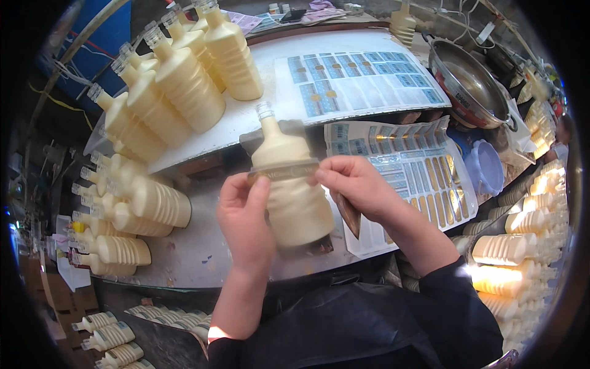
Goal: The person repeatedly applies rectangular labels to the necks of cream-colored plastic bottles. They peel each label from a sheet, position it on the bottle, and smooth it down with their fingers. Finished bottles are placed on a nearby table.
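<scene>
A cream-coloured bottle [289, 215] with a clear threaded neck lies before me, its neck on a dark rest [251, 142]. A narrow, shiny gold-brown label strip [284, 172] stretches across it below the shoulder. My left hand [246, 212] pinches the strip's left end between thumb and finger. At the other end my right hand [356, 183] pinches it likewise. A pointed brown blade-like tool [348, 216] sticks down from under the right hand's curled fingers. Beside that hand lies a sheet of gold and blue labels [424, 178].
Cream bottles [190, 80] crowd the white board's left; more [123, 209] lie below them. A blue label sheet [369, 80] covers the board's right part. A metal pan [470, 80] and a lilac basin [485, 167] stand right. Rows of bottles [504, 249] line the right side.
</scene>
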`<state>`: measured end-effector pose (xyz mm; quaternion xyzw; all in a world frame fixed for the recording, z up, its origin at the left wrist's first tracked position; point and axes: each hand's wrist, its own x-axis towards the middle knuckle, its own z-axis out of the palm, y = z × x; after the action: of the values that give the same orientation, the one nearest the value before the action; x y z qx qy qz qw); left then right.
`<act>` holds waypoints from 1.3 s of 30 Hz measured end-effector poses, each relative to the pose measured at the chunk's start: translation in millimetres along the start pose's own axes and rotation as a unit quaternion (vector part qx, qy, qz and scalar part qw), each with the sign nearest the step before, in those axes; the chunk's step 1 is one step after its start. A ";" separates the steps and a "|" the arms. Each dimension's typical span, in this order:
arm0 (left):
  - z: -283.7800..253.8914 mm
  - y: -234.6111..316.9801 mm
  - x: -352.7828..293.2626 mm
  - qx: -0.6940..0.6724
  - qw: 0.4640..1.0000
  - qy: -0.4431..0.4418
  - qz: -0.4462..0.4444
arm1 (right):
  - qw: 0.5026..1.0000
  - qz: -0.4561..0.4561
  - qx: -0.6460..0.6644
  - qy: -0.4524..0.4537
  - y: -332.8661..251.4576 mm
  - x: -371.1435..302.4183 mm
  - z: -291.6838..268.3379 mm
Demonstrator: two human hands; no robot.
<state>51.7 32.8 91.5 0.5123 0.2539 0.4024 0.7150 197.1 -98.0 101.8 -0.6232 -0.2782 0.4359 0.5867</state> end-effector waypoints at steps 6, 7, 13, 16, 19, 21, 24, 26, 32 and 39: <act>-10.5 -34.0 27.1 -0.031 0.998 0.031 -0.047 | 0.990 -0.080 -0.037 0.113 20.8 46.3 -2.6; -12.0 -38.9 30.1 -0.026 0.997 0.040 -0.053 | 0.985 -0.109 -0.051 0.128 26.4 50.9 -1.6; -16.3 -57.1 39.5 -0.007 0.997 0.052 -0.061 | 0.983 -0.086 -0.043 0.156 35.4 58.3 0.2; -20.5 -61.0 39.8 -0.002 0.997 0.049 -0.061 | 0.977 -0.111 -0.074 0.165 37.0 59.3 2.4; -18.7 -59.2 40.1 -0.014 0.996 0.050 -0.077 | 0.989 -0.019 -0.037 0.143 30.7 59.2 1.0; -19.2 -58.8 39.5 -0.022 0.996 0.053 -0.073 | 0.991 -0.016 0.053 0.122 32.6 63.9 -5.6; -23.3 -62.4 40.2 -0.051 0.995 0.046 -0.073 | 0.990 -0.027 0.097 0.101 32.3 69.1 -7.9; -20.5 -54.3 39.5 -0.103 0.989 0.029 -0.101 | 0.990 -0.058 0.067 0.107 39.2 74.4 -3.3; 2.8 -40.8 47.5 0.047 0.993 0.018 -0.103 | 0.993 -0.048 -0.053 0.089 38.1 75.1 -6.8; -0.2 -41.7 46.4 0.036 0.993 -0.003 -0.109 | 0.995 -0.028 -0.032 0.088 35.7 76.2 -5.0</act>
<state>90.0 65.4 54.7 0.5082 0.3199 0.3111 0.7366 231.1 -40.6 50.2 -0.6698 -0.2564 0.3533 0.6007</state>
